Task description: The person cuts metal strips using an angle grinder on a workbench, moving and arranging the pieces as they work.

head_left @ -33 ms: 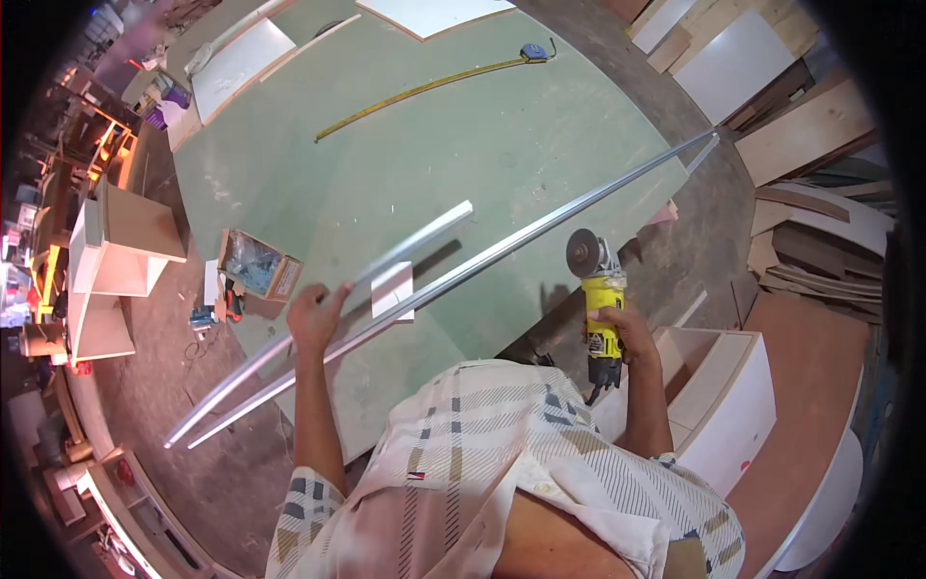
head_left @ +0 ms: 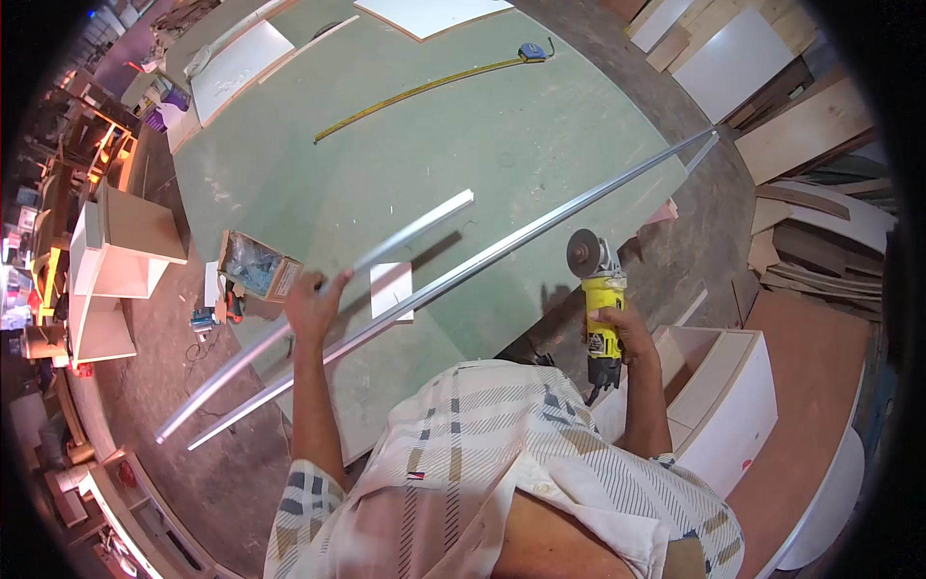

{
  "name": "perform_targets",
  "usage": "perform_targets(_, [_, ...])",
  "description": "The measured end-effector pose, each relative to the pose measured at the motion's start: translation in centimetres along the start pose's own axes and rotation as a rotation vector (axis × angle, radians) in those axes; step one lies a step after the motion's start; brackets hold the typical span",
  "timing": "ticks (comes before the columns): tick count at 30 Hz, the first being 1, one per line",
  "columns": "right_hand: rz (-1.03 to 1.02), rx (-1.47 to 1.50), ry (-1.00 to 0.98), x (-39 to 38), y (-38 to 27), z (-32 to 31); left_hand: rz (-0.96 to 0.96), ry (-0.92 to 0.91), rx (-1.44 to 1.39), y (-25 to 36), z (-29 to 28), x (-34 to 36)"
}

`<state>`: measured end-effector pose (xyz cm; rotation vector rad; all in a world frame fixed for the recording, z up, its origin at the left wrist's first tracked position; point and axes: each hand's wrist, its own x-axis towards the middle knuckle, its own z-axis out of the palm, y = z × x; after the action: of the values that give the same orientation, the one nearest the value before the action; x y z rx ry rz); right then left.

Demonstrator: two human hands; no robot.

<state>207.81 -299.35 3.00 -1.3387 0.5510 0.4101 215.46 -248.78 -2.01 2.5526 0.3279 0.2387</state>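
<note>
My left hand (head_left: 313,305) is closed around a shorter silvery metal strip (head_left: 417,231), holding it slanted above the table so its shadow falls below. A longer metal strip (head_left: 526,234) lies diagonally across the green tabletop (head_left: 434,145), overhanging it at both ends. Beneath it is a small white square piece (head_left: 388,282). In my right hand (head_left: 632,334) is a yellow angle grinder (head_left: 605,307), upright with its dark disc (head_left: 583,253) at the top, to the right of the long strip. I cannot see whether the disc turns.
A tape measure (head_left: 531,53) lies on the table with its yellow blade (head_left: 415,98) pulled out. At the left table edge sits an open cardboard box (head_left: 253,265) with bagged contents. A white drawer-like box (head_left: 728,396) stands at my right. Boards (head_left: 738,63) lean at the upper right.
My left hand and the shorter strip have shifted slightly up, and the strip's lower end has moved a little left. My right hand and the angle grinder look unmoved.
</note>
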Motion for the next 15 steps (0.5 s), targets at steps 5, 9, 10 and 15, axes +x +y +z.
perform_targets(5, [-0.02, 0.067, -0.001, 0.1, 1.4, -1.2, 0.179, -0.001, 0.228, 6.9, 5.0, 11.4])
perform_targets(9, [-0.016, 0.131, 0.022, -0.3, 2.5, -1.9, 0.352, -0.024, 0.286, 9.4, 8.4, 16.4])
perform_targets(10, [-0.03, 0.155, 0.017, -0.5, 2.8, -2.0, 0.442, -0.008, 0.345, 9.6, 8.8, 16.7])
perform_targets(15, [-0.043, 0.197, 0.104, -1.7, 3.8, -2.3, 0.496, 0.218, 0.004, 8.0, 9.2, 10.5])
